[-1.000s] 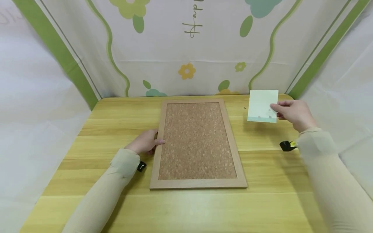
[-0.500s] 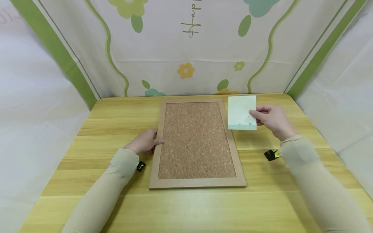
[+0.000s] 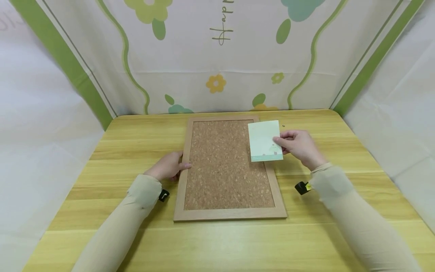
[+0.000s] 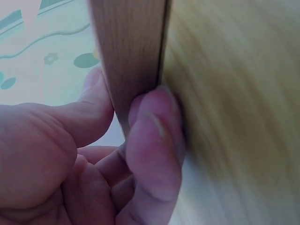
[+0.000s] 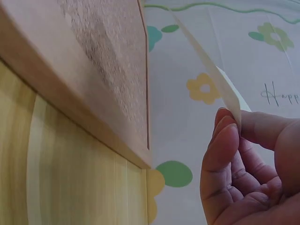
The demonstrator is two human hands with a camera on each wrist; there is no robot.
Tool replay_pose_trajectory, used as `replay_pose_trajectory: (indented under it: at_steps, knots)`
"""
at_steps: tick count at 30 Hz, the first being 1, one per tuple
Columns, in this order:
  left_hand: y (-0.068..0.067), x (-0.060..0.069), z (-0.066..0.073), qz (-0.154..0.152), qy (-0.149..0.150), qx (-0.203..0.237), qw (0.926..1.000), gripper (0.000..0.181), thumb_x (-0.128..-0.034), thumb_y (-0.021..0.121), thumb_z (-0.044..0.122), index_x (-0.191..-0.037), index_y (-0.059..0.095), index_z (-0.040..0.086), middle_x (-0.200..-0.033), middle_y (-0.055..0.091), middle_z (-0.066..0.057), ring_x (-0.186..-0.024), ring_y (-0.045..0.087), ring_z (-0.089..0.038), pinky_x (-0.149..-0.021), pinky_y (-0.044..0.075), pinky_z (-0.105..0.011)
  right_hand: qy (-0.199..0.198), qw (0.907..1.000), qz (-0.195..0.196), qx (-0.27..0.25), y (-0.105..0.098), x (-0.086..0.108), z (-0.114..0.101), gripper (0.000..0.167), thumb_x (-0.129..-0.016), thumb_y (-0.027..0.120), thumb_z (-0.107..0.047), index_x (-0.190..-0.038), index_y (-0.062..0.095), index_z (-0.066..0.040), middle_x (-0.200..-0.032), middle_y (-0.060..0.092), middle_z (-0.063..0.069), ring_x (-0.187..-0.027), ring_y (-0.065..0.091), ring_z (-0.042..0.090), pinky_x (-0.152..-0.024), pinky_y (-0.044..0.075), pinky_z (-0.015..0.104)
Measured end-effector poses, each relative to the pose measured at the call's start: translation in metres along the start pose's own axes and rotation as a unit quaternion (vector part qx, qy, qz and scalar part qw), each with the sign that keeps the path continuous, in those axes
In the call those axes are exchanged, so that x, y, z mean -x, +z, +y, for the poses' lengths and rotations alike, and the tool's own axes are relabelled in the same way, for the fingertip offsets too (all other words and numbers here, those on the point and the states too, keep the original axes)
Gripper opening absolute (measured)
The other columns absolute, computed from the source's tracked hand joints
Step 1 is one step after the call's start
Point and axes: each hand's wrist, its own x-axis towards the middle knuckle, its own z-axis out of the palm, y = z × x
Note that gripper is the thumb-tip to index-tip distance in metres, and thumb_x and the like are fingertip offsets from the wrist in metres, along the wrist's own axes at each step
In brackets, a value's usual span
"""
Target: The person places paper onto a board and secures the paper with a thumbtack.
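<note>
A cork board (image 3: 227, 173) in a light wooden frame lies on the wooden table. My left hand (image 3: 167, 166) grips the frame's left edge, thumb on top; in the left wrist view, fingers (image 4: 154, 154) press the frame's side (image 4: 133, 51) low by the table. Between thumb and fingertips my right hand (image 3: 300, 147) pinches a pale green note sheet (image 3: 263, 139) by its right edge. The sheet is raised above the board's upper right part. From the right wrist view, the sheet (image 5: 213, 70) appears nearly edge-on, apart from the cork (image 5: 103, 51).
A small dark speck (image 3: 283, 125) lies on the table right of the board. Black wrist devices (image 3: 301, 187) sit at both cuffs. Behind the table (image 3: 224, 245) hangs a flower-printed cloth (image 3: 190, 45), with white cloth at both sides.
My right hand has carried the note sheet leftward and a little nearer, from beside the board to over its upper right part. The left hand has stayed on the frame.
</note>
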Motion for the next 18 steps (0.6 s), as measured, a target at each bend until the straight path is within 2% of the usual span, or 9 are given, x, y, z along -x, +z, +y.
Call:
replay_pose_trajectory:
  at_steps: [8,12,15,18]
  knots:
    - [0.000,0.000,0.001,0.005,-0.005,-0.001,1.0000,0.037,-0.1010,0.059,0.026,-0.129,0.054,0.003,-0.073,0.066,-0.009,-0.055,0.061,-0.020,-0.052,0.053,-0.034,-0.008,0.9996,-0.025,-0.009,0.025,-0.003,-0.007,0.039,-0.094,0.071,-0.031,-0.110,0.067,0.004,-0.093,0.070,0.010,-0.073,0.064,0.017,-0.075,0.057,0.039]
    - [-0.001,0.001,0.003,0.006,-0.005,-0.015,0.9999,0.038,-0.1009,0.059,0.026,-0.130,0.054,0.002,-0.072,0.066,-0.009,-0.055,0.061,-0.020,-0.052,0.053,-0.034,-0.014,0.9994,-0.028,-0.015,0.036,-0.005,-0.009,0.035,-0.094,0.071,-0.029,-0.108,0.068,0.002,-0.093,0.070,0.011,-0.072,0.063,0.018,-0.075,0.057,0.041]
    - [-0.003,0.001,0.007,0.021,0.008,-0.074,0.9970,0.043,-0.1001,0.061,0.031,-0.130,0.057,0.001,-0.085,0.070,-0.012,-0.068,0.066,-0.022,-0.067,0.056,-0.040,-0.019,0.9993,-0.026,-0.020,0.043,-0.005,-0.011,0.033,-0.094,0.071,-0.029,-0.107,0.068,0.002,-0.092,0.071,0.011,-0.071,0.063,0.018,-0.074,0.056,0.042]
    - [-0.007,0.002,0.014,0.066,0.017,-0.131,0.9890,0.048,-0.0993,0.061,0.037,-0.130,0.061,0.000,-0.110,0.070,-0.016,-0.095,0.068,-0.029,-0.086,0.052,-0.047,-0.021,0.9991,-0.025,-0.027,0.052,-0.004,-0.014,0.032,-0.094,0.072,-0.027,-0.106,0.068,0.003,-0.090,0.072,0.009,-0.070,0.063,0.019,-0.074,0.056,0.042]
